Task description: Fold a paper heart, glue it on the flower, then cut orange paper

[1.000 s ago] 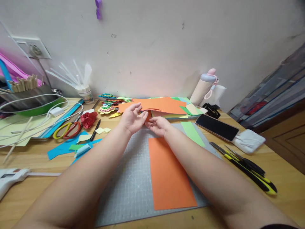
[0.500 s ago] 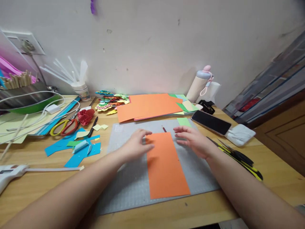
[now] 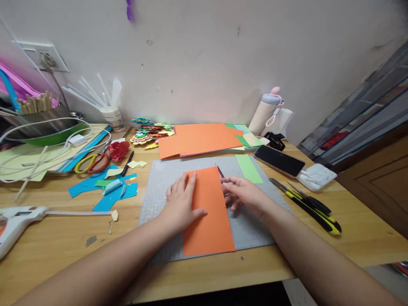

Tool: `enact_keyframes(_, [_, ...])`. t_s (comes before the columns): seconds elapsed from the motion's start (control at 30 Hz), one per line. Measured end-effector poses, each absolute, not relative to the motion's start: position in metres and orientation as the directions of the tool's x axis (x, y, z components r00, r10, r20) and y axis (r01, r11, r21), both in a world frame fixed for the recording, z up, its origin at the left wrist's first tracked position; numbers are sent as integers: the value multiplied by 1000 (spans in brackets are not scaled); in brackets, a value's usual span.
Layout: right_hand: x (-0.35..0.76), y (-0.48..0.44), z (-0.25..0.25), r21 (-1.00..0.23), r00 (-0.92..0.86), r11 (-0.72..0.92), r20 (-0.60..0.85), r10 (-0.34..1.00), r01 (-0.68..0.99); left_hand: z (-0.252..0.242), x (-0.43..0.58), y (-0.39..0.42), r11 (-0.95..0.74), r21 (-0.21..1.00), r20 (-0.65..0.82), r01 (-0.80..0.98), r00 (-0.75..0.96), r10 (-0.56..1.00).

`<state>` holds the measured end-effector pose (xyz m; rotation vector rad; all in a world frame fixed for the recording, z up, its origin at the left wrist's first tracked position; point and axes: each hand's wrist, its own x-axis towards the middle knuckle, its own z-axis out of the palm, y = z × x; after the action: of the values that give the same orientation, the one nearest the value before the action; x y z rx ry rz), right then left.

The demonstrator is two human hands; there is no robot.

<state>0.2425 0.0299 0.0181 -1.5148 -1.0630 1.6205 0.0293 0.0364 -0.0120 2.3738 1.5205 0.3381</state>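
Note:
A sheet of orange paper (image 3: 210, 221) lies lengthwise on the grey cutting mat (image 3: 258, 231). My left hand (image 3: 181, 202) rests on its left side, fingers spread and thumb stretched out over the sheet. Beside the right edge is my right hand (image 3: 240, 193), its fingers loosely curled and apart; no held object shows there. A dark pencil (image 3: 220, 172) pokes out past the sheet's upper right corner, partly covered. Farther right on the mat lies a light green paper strip (image 3: 249, 169).
Orange sheets (image 3: 204, 140) are stacked at the back. On the right lie a phone (image 3: 279, 160), a white charger (image 3: 317, 176) and a yellow-black utility knife (image 3: 309, 208). To the left are blue paper scraps (image 3: 119, 197), scissors (image 3: 92, 163) and a glue gun (image 3: 24, 225).
My left hand has come down onto the orange paper, which has shifted left on the mat. My right hand has lowered beside its edge. The view has moved slightly.

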Motion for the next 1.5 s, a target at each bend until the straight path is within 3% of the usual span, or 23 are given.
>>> enact_keyframes(0.17, [225, 37, 20, -902, -210, -405, -429, 879, 150, -15, 17, 33, -380, 345, 85, 858, 375, 923])
enact_keyframes(0.33, [208, 38, 48, -953, -464, -284, -301, 833, 109, 23, 4, 36, -454, 409, 326, 792, 338, 883])
enact_keyframes(0.4, [206, 36, 58, -963, -575, -255, -256, 777, 84, 41, -5, 39, -345, 609, 233, 715, 254, 939])
enact_keyframes(0.47, [209, 35, 60, -959, -593, -284, -239, 769, 17, 51, -17, 40, -106, 854, -52, 509, 285, 957])
enact_keyframes(0.5, [212, 35, 58, -948, -582, -316, -230, 780, -49, 53, -23, 40, 30, 922, -155, 387, 296, 942])
enact_keyframes(0.57, [220, 37, 49, -907, -539, -365, -204, 817, -210, 50, -32, 41, 200, 969, -231, 143, 246, 941])
enact_keyframes(0.63, [227, 39, 37, -886, -467, -346, -176, 867, -308, 41, -38, 43, 192, 981, -188, -30, 102, 977])
enact_keyframes(0.73, [229, 41, 24, -934, -360, -265, -168, 918, -240, 28, -39, 47, 109, 988, -112, -107, -26, 993])
enact_keyframes(0.8, [226, 38, 25, -972, -260, -153, -104, 960, -179, 24, -38, 51, 44, 996, -49, -80, -66, 997])
enact_keyframes(0.9, [223, 21, 38, -978, -85, 210, 208, 974, 15, 23, -38, 53, -82, 995, 92, 60, -195, 976])
enact_keyframes(0.97, [223, 2, 44, -821, -266, 472, 400, 877, 321, 24, -42, 50, -140, 960, 213, 244, -306, 928])
enact_keyframes(1.03, [223, -17, 44, -570, -537, 662, 402, 742, 487, 26, -45, 41, -177, 890, 317, 420, -290, 903])
enact_keyframes(1.13, [216, -40, 31, -341, -703, 703, 148, 696, 624, 30, -44, 17, -305, 760, 306, 574, 98, 947])
enact_keyframes(1.2, [208, -44, 25, -305, -720, 693, 32, 693, 654, 33, -39, -2, -419, 688, 167, 592, 434, 886])
enact_keyframes(1.27, [201, -41, 26, -330, -709, 661, -35, 705, 674, 34, -31, -16, -474, 651, 36, 593, 600, 799])
enact_keyframes(1.33, [197, -31, 33, -365, -672, 603, -91, 735, 709, 33, -24, -22, -485, 630, -24, 607, 639, 769])
enact_keyframes(1.4, [193, -18, 42, -334, -626, 578, -48, 778, 745, 28, -18, -17, -465, 599, -37, 652, 603, 797])
enact_keyframes(1.5, [188, -4, 48, -238, -549, 603, 257, 795, 761, 17, -16, 5, -338, 548, -84, 765, 452, 888])
